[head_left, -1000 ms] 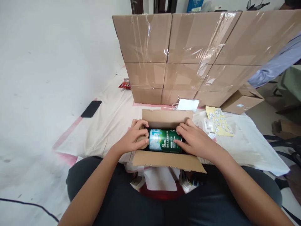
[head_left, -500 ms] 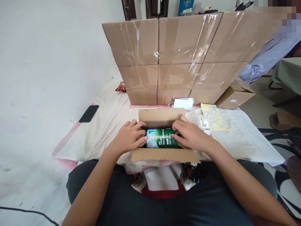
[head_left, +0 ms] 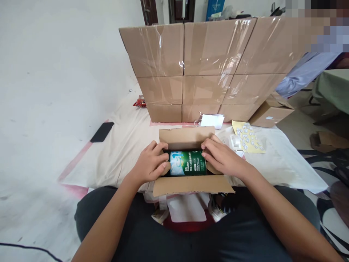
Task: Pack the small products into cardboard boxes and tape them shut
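Note:
An open cardboard box (head_left: pixel 193 184) lies in front of me, its far flap raised and its near flap folded out toward me. Inside, a green tin can (head_left: pixel 192 163) with a blue-white picture and white lettering rests on its side. My left hand (head_left: pixel 152 162) curls its fingers and thumb around the box's left end flap, just beside the can. At the opposite end, my right hand (head_left: pixel 224 155) has its fingers bent over the right flap, close to the can's end. The fingertips are partly hidden at both ends.
Taped cardboard boxes (head_left: pixel 208 60) are stacked as a wall behind the work area. A black phone (head_left: pixel 102 132) lies left. To the right are a yellow sheet of stickers (head_left: pixel 249 136), a small white device (head_left: pixel 235 142) and another carton (head_left: pixel 272 111). White paper (head_left: pixel 212 121) lies behind.
The box's near side sits slightly lower in view, and more of the can's label shows. My right fingers have drawn back from the can toward the right flap. My left hand stays at its end.

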{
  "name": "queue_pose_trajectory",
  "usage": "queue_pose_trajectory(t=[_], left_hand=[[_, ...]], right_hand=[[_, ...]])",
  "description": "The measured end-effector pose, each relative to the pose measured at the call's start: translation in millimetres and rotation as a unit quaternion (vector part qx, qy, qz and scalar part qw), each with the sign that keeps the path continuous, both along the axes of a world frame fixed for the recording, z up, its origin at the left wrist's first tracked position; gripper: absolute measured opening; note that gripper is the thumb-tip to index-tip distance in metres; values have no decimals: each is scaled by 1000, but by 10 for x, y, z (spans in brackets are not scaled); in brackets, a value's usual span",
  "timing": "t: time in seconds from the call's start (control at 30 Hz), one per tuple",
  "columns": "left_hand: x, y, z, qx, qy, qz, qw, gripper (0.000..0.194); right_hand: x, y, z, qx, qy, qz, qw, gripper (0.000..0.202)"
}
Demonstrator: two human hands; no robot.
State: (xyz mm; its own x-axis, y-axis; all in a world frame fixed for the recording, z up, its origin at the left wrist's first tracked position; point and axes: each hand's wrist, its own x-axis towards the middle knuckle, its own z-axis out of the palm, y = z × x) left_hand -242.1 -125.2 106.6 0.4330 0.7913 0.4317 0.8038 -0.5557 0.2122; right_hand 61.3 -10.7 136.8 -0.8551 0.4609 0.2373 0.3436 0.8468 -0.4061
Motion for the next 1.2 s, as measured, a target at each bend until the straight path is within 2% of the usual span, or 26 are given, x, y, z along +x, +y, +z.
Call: queue_pose_trajectory(t=[0.13,0.2,0.3,0.4,0.47,0.53,0.63,0.77,0.9,1.0,1.03,1.1,1.2], left_hand=[[-15,12,-18,-27,-10,-2,1000,39],[-29,29,-32,-39,-22,-6,999,40],[-41,49,-58,-44,-46,-8,998,41],[-43,55,-79,-49,-55,-4,997,42],[-46,53,-85,-54,-52,1,997,42],[-49,50,-79,-60,-47,9,997,41],[-49,43,-46,-69,-29,22,997,38],[-39,29,16,-88,-2,44,995,37],[-32,18,34,-109,13,52,993,38],[-17,8,30,-105,4,33,994,36],[-8,2,32,-101,-2,24,995,35],[11,-17,42,-92,-13,17,996,32],[25,-57,61,-80,-32,21,996,32]], right_hand=[[-59,7,34,55,-76,-2,996,22],[-159,-51,98,112,-138,-32,984,30],[-380,-175,216,159,-215,-59,962,28],[-632,-226,264,134,-239,23,961,37],[-784,-194,239,95,-250,88,959,58],[-904,-144,195,73,-269,113,954,76],[-1010,-125,171,98,-307,118,939,79],[-1039,-213,271,127,-347,117,922,78],[-991,-236,332,114,-371,108,915,83],[-925,-159,318,85,-388,86,914,87],[-895,-125,328,73,-381,80,918,84],[-807,-67,394,52,-327,80,940,66],[-561,-34,558,37,-156,61,985,30]])
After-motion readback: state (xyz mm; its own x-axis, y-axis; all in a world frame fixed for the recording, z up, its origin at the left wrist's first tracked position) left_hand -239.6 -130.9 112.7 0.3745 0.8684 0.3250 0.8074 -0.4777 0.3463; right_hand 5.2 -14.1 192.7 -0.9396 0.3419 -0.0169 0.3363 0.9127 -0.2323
